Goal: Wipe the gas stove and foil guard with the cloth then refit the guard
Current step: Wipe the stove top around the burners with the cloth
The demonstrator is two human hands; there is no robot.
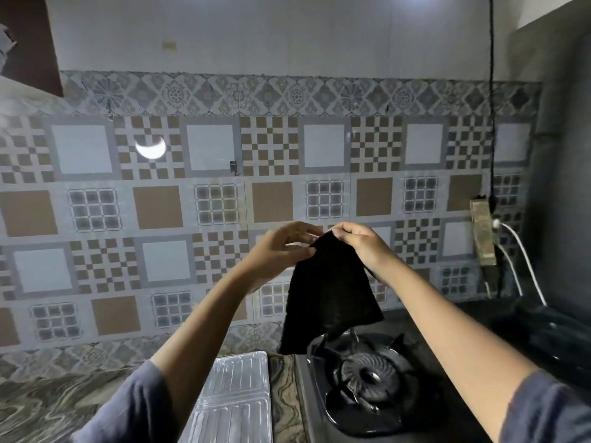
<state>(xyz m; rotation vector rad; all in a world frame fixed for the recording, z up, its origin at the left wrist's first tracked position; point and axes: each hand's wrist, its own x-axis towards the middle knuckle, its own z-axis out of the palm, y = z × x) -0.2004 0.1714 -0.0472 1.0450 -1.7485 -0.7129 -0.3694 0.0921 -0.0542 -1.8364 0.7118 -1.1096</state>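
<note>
1. Foil guard (pixel 235 401) lies flat on the marbled surface (pixel 48 407), just left of the gas stove (pixel 361 388).
2. Left hand (pixel 275 251) and right hand (pixel 361 247) pinch the black cloth (pixel 329 295) by its top edge, above the burner.
3. Patterned tile wall (pixel 160 203) behind.

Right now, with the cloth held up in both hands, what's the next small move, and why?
Probably lower the cloth onto the stove. Both hands, left and right, pinch its top edge and it hangs just above the burner, touching nothing; the foil guard lies flat beside the stove.
</note>
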